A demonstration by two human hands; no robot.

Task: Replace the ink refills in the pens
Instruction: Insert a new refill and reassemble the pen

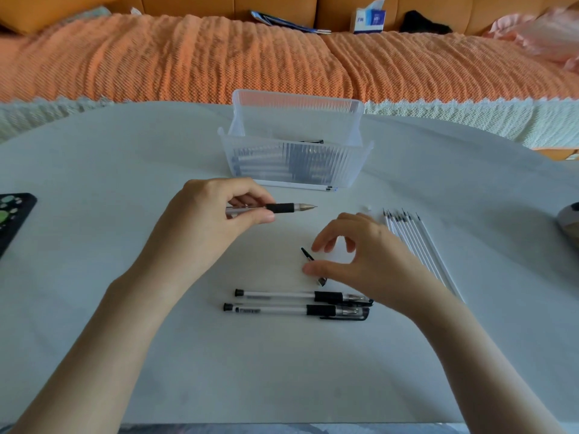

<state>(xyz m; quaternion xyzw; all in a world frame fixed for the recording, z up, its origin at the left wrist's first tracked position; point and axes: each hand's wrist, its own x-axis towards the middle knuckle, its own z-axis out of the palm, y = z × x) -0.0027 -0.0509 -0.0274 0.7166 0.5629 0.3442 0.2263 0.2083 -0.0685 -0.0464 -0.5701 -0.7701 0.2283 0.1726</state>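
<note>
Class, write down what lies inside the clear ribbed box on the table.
Inside the box, pens lie stacked, blurred by its ribbed wall; their number and anything beneath them are hidden.

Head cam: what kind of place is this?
Probably a home living room, not a lab: a sofa under an orange knitted throw behind the white table, with a tissue box on it.
</note>
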